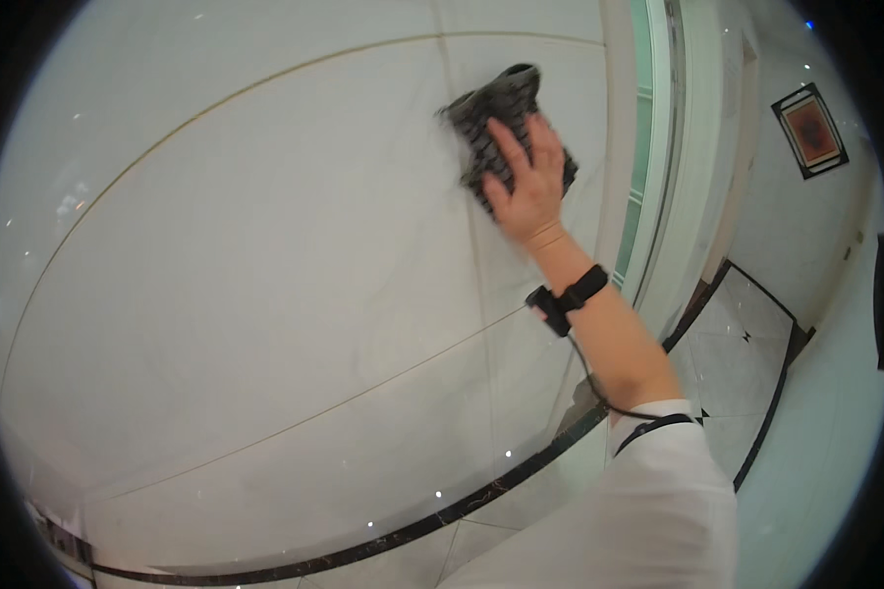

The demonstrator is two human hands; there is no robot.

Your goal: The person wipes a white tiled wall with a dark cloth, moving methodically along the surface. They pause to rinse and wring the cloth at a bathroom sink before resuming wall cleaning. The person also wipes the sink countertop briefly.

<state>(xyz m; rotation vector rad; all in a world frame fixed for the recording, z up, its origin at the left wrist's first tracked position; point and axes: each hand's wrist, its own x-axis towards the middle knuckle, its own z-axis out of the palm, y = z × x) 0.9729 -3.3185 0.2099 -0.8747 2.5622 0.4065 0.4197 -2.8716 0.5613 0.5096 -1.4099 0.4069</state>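
My right hand (530, 187) lies on a dark grey, textured cleaning cloth (501, 98), pressing it to a white tiled wall (295, 216). The fingers are spread over the bunched cloth, and its upper edge folds up beyond the fingertips. A black strap with a small dark device (550, 312) sits on the right wrist, and a thin cable runs from it to the white sleeve (648, 491). My left hand is out of view.
Right of the cloth stands a pale door frame (692, 147) with a green glass strip (642, 147). A framed picture (810, 132) hangs farther right. Dark skirting (363, 555) edges the wall's foot above the tiled floor (403, 564).
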